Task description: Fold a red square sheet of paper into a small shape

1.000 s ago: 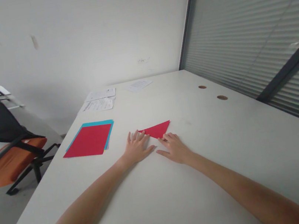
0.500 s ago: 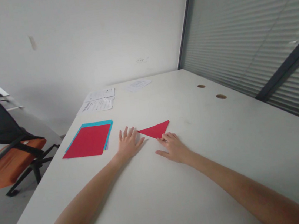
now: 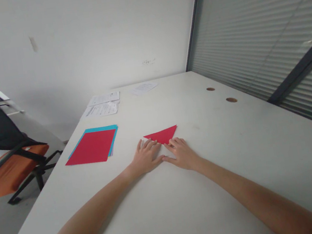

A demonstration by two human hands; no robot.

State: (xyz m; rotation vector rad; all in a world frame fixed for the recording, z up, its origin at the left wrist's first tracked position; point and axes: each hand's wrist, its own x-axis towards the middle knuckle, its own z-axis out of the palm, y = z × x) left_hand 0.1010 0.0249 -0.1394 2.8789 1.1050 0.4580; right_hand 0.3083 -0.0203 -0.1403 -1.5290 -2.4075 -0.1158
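A red paper folded into a triangle lies flat on the white table. My left hand rests flat with its fingers stretched out, the fingertips on the triangle's near left edge. My right hand lies flat beside it, fingers extended onto the triangle's near tip. The two thumbs almost meet below the paper. Neither hand grips anything.
A stack of square papers, red on top of blue, lies to the left. Printed white sheets sit at the far left end of the table. Two round cable holes are at the right. An orange office chair stands left of the table.
My left hand had slid left off the triangle and has now come back right onto its near left edge. The right hand has stayed on the near tip.
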